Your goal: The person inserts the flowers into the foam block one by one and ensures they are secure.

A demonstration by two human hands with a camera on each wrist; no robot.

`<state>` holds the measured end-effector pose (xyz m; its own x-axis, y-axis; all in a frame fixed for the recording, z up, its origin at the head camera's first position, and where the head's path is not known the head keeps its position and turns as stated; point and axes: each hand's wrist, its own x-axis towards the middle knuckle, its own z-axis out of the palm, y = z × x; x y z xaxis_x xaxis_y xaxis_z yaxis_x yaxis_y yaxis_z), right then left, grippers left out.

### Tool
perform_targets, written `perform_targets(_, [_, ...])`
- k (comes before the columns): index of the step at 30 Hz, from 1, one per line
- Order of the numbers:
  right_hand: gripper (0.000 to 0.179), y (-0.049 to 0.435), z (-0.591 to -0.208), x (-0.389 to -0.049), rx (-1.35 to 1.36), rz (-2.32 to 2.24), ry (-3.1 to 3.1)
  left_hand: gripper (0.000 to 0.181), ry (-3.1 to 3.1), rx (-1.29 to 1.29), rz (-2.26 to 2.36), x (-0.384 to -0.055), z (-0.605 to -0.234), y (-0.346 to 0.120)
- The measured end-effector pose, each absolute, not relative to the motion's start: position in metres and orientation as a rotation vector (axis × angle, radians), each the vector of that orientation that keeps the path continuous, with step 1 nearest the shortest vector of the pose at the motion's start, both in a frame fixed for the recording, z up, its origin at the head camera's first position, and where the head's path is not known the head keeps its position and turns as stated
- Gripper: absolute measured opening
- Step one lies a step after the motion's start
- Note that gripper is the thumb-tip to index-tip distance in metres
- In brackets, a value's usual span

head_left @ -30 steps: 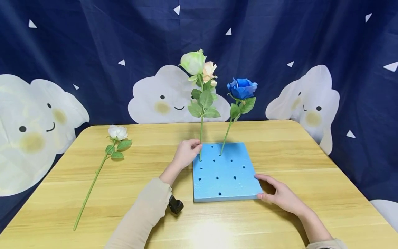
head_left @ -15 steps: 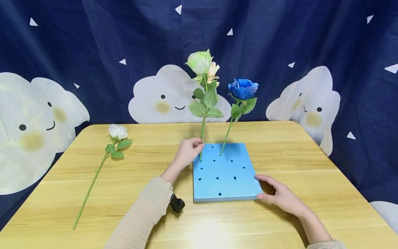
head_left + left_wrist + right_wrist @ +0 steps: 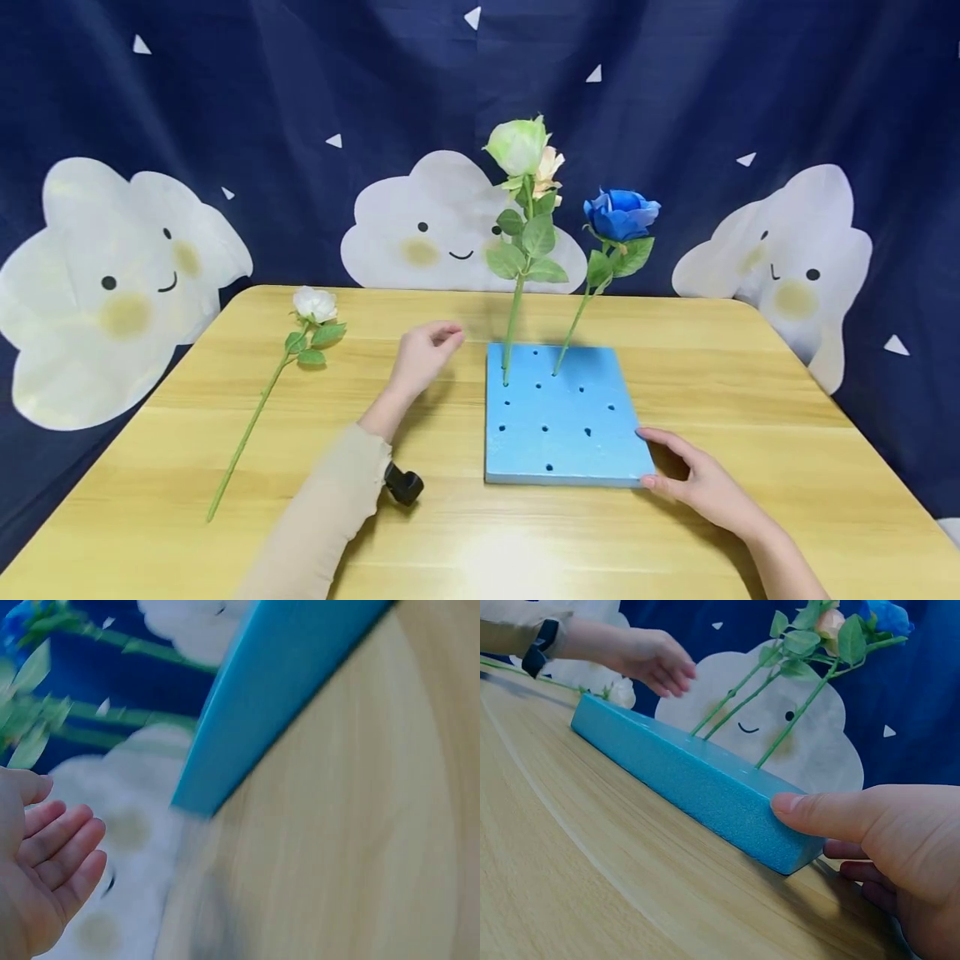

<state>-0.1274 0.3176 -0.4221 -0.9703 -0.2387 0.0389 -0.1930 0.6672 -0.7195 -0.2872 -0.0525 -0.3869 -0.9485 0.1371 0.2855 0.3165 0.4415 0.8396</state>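
My left hand (image 3: 426, 357), loosely bent and holding nothing, is over the table left of a blue foam block (image 3: 570, 450) with several holes. In the left wrist view its fingers (image 3: 67, 844) are apart from the stems. A pale green-white rose (image 3: 517, 148) stands in the block's back left, with a peach rose (image 3: 549, 171) partly hidden behind it. The blue rose (image 3: 621, 215) leans right from a hole nearer the middle. My right hand (image 3: 701, 479) holds the block's near right corner, its thumb (image 3: 802, 810) on the edge and other fingers round the side.
A white rose (image 3: 315, 305) with a long stem lies on the wooden table (image 3: 420, 542) at the left. Behind the table hangs a dark blue curtain (image 3: 405, 75) with cloud faces. A black camera mount (image 3: 403, 485) sits on the left wrist.
My left hand has let go of the green-white rose's stem and moved left, away from the block. The rose stays upright. The right hand keeps its hold; the head view has shifted left.
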Motion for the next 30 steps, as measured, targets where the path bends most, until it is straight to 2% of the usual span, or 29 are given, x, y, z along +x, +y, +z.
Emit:
perform_targets(11, [0.057,0.320,-0.421,-0.127,-0.342,-1.168,2.842,0.035,-2.483,0.115,-1.446,-0.275,-0.371,-0.181])
perform_targets(16, [0.057,0.324,-0.420,-0.126,-0.317,-1.120,2.871,0.045,-2.581,0.252,-1.322,-0.263,-0.369,-0.227])
perform_targets(23, [0.056,0.322,-0.419,-0.127,-0.349,-1.107,2.887,0.045,-2.764,0.393,-1.288,-0.249,-0.384,-0.269])
perform_targets(30, [0.057,0.318,-0.422,-0.129,-0.351,-1.102,2.873,0.042,-2.870,0.477,-1.306,-0.235,-0.394,-0.284])
